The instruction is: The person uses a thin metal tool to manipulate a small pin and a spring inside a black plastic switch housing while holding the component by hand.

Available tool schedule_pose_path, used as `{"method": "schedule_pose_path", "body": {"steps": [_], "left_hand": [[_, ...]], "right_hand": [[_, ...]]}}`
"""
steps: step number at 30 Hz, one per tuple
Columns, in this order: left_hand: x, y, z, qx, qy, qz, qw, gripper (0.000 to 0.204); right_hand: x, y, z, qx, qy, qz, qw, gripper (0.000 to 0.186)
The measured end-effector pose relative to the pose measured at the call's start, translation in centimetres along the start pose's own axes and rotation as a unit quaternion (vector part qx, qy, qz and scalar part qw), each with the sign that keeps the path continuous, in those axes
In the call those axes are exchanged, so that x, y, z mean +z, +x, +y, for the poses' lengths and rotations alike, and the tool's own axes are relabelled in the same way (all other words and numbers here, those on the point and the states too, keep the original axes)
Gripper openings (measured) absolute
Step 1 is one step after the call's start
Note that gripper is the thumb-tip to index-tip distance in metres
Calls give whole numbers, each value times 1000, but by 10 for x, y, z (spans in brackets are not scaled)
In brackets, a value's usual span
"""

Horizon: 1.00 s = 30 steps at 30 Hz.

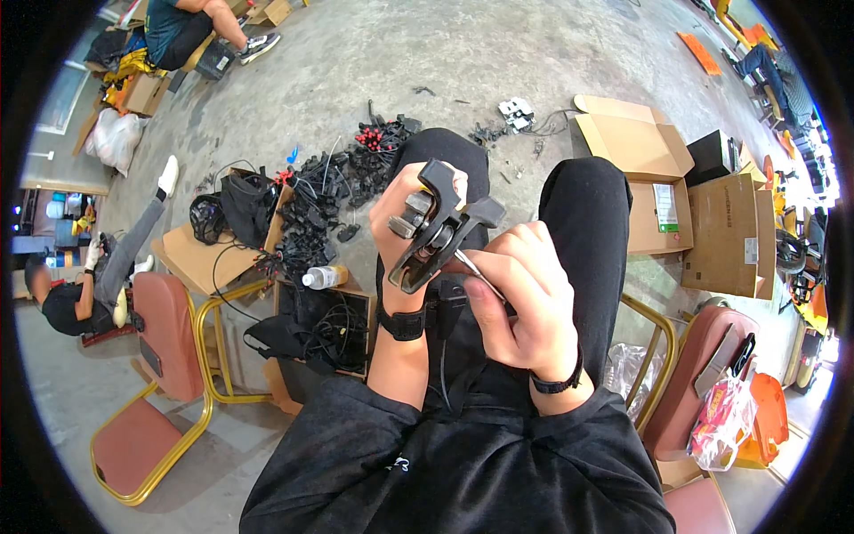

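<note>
My left hand [396, 209] is closed around a black mechanical part [436, 230] with curved arms and silvery round metal pieces, held above my lap. Its exact kind is not clear. Thumb and forefinger of my right hand [529, 298] pinch a thin silvery metal rod [479, 274], its upper end against the lower edge of the black part. I cannot tell whether the rod is a tool or belongs to that part. A dark cord [444, 369] hangs down below, between my wrists.
A heap of black parts and cables [325, 191] lies on the floor ahead left, near a plastic bottle [326, 277] and a box of cables [329, 325]. Open cardboard boxes [725, 231] stand right. Chairs [165, 334] flank me. Another person [80, 298] is at the left.
</note>
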State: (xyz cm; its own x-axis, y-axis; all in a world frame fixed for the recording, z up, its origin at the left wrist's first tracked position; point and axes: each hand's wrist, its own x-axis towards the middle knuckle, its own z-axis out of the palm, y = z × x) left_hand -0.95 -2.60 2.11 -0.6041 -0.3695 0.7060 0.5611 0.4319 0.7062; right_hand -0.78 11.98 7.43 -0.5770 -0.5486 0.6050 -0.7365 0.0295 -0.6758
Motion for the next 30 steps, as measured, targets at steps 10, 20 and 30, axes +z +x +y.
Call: {"method": "schedule_pose_path", "body": {"steps": [10,20,30], "left_hand": [[2,-27,-35,-85,-2,25,996,18],[3,-22,-35,-55,-35,12,998,18],[-2,-16,-23,-30,0,-34,999,19]], "right_hand": [[-2,1,1,-33,-13,1,999,21],[-3,1,3,-38,-49,12,998,24],[-6,-1,2,-54,-178,19,982,35]]}}
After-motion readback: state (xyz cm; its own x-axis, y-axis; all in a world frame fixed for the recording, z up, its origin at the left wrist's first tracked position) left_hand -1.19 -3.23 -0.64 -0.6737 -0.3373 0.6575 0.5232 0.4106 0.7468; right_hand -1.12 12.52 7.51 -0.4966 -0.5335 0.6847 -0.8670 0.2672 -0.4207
